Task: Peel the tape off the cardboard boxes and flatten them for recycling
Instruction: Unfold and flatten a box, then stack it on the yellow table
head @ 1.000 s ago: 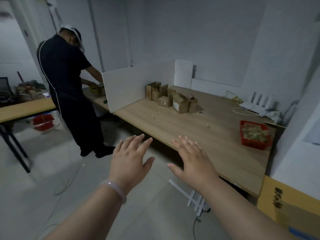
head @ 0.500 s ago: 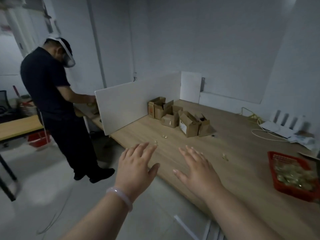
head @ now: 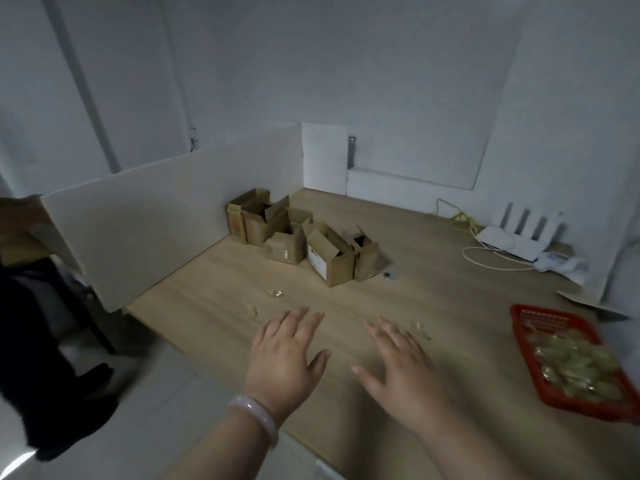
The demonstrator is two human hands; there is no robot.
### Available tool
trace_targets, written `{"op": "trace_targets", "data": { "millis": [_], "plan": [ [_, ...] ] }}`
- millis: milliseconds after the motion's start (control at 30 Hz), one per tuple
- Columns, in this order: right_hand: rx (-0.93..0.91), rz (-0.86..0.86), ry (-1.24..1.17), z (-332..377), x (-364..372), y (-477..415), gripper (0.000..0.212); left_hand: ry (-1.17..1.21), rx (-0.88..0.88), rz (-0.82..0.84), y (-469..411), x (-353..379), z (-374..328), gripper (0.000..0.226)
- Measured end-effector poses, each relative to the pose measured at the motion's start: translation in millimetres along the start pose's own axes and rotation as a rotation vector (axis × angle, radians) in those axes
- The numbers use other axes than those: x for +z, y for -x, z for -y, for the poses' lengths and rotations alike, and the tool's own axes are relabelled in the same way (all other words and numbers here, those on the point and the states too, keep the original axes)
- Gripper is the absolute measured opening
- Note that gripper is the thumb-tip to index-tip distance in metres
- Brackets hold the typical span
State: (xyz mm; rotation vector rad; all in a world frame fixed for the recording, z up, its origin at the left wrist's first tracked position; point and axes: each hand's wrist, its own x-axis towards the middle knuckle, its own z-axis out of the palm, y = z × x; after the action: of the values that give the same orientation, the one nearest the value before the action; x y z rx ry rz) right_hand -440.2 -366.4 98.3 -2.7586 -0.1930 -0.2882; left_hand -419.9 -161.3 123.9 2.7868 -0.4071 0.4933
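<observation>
Reach | left hand (head: 287,355) and right hand (head: 398,362) flat, fingers spread, empty, over light wooden table (head: 450,299) | small brown cardboard boxes (head: 329,254), flaps up, huddled at far corner by white divider board (head: 156,230), well apart | red plastic basket (head: 526,348) at right holds crumpled clear scraps (head: 575,368), likely peeled tape

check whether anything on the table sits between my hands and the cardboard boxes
Nothing sizeable. The left hand and right hand are open over the table, and the cardboard boxes sit farther back by the white divider. Only a few small pale scraps lie flat on the wood between.
</observation>
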Motion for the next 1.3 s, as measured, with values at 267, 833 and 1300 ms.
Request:
{"op": "trace_targets", "data": {
  "millis": [267, 833, 1300],
  "plan": [
    [0.18, 0.02, 0.027, -44, 49, -116, 0.081, 0.063, 0.152, 0.173, -131, 89, 55, 0.063],
    [0.319, 0.124, 0.304, -127, 109, -368, 0.063, 0.144, 0.34, 0.32, -364, 223, 107, 0.062],
    [0.255, 0.112, 0.381, -164, 123, -408, 0.037, 0.201, 0.309, 0.399, -365, 248, 98, 0.063]
  ]
}}
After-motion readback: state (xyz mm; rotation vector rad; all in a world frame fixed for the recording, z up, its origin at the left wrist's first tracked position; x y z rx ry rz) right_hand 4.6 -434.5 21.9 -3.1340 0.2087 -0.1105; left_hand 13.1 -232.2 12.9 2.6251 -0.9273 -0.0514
